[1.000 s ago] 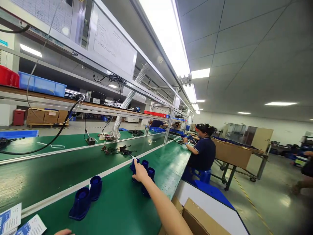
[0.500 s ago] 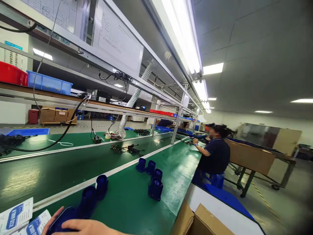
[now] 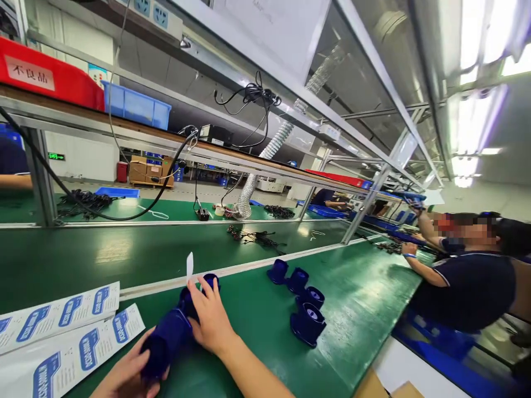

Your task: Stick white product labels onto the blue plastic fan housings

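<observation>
My left hand is wrapped round a dark blue plastic housing, a short tube shape, its open end facing me. Over the far end of that housing reaches my right hand. A small white label stands up at its index fingertip; the thumb is bent near the blue plastic. Partly hidden behind the right hand's fingers is another blue housing on the green bench. Sheets of white-and-blue printed labels lie beside my left hand.
Several blue housings stand on the bench to the right. Cable bundles lie on the belt beyond. A shelf overhead carries a red bin and a blue bin. A co-worker sits at right; a cardboard box is below.
My view has turned left and come closer to the shelf. My right hand now shows over the housing with a white label at its fingertip. The held housing has been raised and turned.
</observation>
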The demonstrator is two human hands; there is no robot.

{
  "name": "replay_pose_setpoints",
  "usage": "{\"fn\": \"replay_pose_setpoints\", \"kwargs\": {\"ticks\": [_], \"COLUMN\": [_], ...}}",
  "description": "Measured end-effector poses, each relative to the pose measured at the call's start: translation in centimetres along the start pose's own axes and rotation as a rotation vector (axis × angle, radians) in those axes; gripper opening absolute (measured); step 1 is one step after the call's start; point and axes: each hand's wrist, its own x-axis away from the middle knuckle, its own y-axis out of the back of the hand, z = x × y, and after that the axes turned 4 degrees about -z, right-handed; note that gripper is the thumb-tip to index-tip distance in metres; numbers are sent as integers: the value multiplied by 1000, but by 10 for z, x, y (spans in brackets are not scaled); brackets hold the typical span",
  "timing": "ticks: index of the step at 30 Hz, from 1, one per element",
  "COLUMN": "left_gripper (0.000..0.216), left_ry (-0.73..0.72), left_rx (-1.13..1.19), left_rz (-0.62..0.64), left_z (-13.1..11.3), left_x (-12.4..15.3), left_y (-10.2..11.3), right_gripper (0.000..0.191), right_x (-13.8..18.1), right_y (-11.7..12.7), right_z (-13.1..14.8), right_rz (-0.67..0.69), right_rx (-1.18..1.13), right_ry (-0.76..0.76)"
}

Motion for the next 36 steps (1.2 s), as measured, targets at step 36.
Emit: {"fn": "replay_pose_setpoints", "kwargs": {"ticks": [36], "left_gripper": [100], "left_ry": [-363], "left_rx": [-338], "left_rz": [532], "left_z": [3], "left_x": [11], "left_y": [6], "right_gripper": [69], "right_x": [37], "right_y": [6], "right_z": [64], "right_rz": [-242], "right_rx": [-929], "right_ry": [-386]}}
